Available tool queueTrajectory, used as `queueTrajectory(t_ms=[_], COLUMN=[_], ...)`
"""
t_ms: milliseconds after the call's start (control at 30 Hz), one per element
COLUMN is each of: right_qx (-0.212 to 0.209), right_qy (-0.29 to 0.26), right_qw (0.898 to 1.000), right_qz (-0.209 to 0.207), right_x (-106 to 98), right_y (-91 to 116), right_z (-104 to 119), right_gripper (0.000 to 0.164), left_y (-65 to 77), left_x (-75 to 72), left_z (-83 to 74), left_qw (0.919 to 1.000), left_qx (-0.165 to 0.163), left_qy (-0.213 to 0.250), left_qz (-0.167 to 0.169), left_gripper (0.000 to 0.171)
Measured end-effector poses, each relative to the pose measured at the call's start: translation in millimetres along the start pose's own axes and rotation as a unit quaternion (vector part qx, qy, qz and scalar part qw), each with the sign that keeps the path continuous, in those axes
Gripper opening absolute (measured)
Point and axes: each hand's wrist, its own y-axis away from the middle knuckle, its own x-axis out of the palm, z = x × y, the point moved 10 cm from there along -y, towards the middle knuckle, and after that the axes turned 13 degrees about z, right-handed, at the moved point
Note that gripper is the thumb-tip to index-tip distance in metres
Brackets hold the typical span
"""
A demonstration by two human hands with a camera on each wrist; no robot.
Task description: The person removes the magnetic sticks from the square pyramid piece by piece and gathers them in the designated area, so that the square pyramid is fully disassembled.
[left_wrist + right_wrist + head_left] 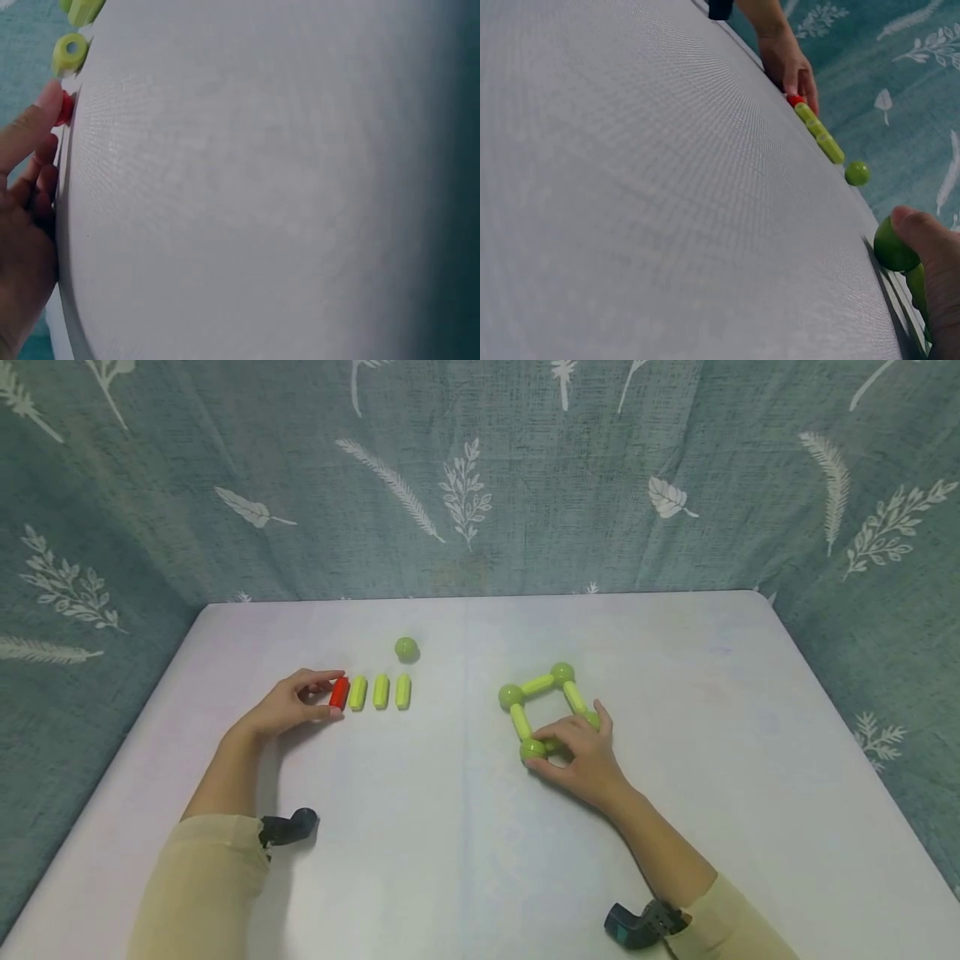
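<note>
On the left of the table, my left hand (291, 703) pinches a short red rod (339, 693) between thumb and finger, one at each end. Beside that rod lie several lime-green rods (381, 692) in a row. My right hand (581, 756) holds the near-left green ball (532, 749) of a four-sided frame, thumb and finger on it. The frame joins green balls at its corners with lime rods (521, 722); its near side is partly hidden by the hand. In the right wrist view, the thumb presses on the held ball (894, 246).
A loose green ball (407, 648) sits behind the row of rods. The white table (465, 860) ends at a green leaf-patterned cloth (525, 510) behind and at both sides. A dark wrist camera (292, 827) sits at the left cuff, another (637, 927) at the right.
</note>
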Motion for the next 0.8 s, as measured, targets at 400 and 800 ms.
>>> queueTrajectory(t_ms=[400,800], right_qx=[-0.004,0.003], right_qy=[0.002,0.012], right_qw=[1.0,1.0], right_qz=[0.003,0.025], right_x=[-1.0,2.7], right_y=[-0.4,-1.8], right_z=[2.7,3.8], right_gripper=[0.034,0.038], left_y=[6.3,47.5], left_x=[0.6,5.3], left_z=[-6.1,2.2], left_qw=[0.9999,0.9363], left_qx=[-0.008,0.019], left_qy=[0.004,0.11], left_qz=[-0.008,-0.333], left_gripper=[0.075,0.051])
